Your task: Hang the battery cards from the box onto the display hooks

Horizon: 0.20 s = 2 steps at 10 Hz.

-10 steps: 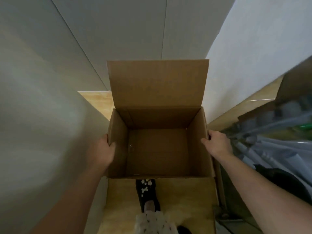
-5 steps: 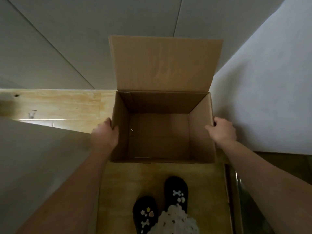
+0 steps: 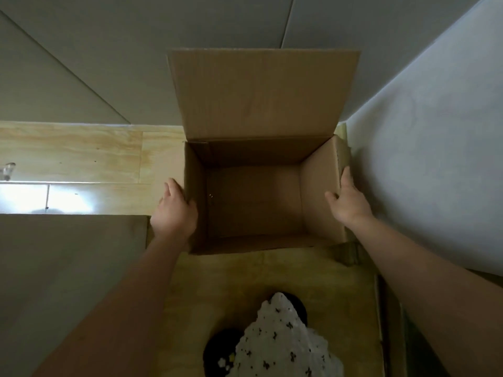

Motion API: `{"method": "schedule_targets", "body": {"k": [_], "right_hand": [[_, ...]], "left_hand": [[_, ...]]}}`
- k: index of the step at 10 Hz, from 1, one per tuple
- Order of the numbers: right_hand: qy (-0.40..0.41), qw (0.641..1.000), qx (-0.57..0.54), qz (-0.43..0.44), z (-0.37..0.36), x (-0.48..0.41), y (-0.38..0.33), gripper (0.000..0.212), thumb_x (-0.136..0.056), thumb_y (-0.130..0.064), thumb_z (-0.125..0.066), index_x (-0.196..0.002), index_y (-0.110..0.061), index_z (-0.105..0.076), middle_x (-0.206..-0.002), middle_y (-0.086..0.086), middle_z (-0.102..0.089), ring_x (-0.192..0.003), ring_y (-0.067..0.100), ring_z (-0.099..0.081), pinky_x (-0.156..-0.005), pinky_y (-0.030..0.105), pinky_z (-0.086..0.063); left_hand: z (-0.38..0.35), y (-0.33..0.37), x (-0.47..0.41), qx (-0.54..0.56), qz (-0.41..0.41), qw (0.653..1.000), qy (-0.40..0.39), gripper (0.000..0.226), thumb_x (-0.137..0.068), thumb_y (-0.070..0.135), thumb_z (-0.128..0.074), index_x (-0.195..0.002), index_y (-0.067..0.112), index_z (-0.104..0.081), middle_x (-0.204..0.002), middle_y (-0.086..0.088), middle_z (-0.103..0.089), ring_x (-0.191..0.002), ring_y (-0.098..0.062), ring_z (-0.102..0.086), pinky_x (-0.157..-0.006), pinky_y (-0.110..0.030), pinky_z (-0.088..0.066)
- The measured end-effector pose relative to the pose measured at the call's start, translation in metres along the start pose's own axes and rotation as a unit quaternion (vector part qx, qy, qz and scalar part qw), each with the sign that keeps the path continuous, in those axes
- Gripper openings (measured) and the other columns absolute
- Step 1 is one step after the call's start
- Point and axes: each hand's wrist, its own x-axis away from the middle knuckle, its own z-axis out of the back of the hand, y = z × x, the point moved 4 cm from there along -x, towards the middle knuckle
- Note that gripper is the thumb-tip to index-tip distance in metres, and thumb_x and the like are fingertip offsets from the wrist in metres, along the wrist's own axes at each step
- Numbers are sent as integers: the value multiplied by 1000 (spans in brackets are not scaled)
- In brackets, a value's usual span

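An open brown cardboard box [image 3: 321,186] stands on the wooden floor in front of me, its far flap raised. Its inside is bare; no battery cards show in it. My left hand [image 3: 172,210] lies against the outside of the box's left wall, thumb at the rim. On the other side, my right hand [image 3: 347,201] clasps the right wall, thumb inside and fingers stretched along the outside. No display hooks are in view.
A grey panel [image 3: 68,268] stands close on the left and a pale wall [image 3: 435,159] close on the right. Grey wall panels [image 3: 136,50] rise behind the box. My dark shoe [image 3: 220,352] and speckled white hem [image 3: 280,341] are at the bottom.
The box has come lower and now rests on the floor between the walls. The view has swung left and down. My fingers on both sides have stretched out looser.
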Motion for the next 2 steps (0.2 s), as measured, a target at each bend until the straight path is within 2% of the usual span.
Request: {"method": "schedule_targets", "body": {"k": [1, 2], "right_hand": [[-28, 999, 23, 25, 14, 18, -4, 67, -97, -26, -42, -149, -19, -1, -158, 4, -13, -136, 32, -33, -106, 43, -35], [1, 998, -25, 57, 46, 43, -18, 54, -98, -21, -40, -147, -16, -20, -151, 8, -31, -135, 30, -36, -109, 41, -33]], "left_hand": [[23, 3, 10, 14, 6, 1000, -10, 49, -97, 29, -38, -140, 8, -27, -143, -13, -41, -123, -35, -46, -82, -45, -46], [66, 20, 34, 47, -25, 999, 4, 47, -97, 27, -38, -140, 8, -31, -140, -13, -44, -125, -31, -45, -92, -42, -43]]}}
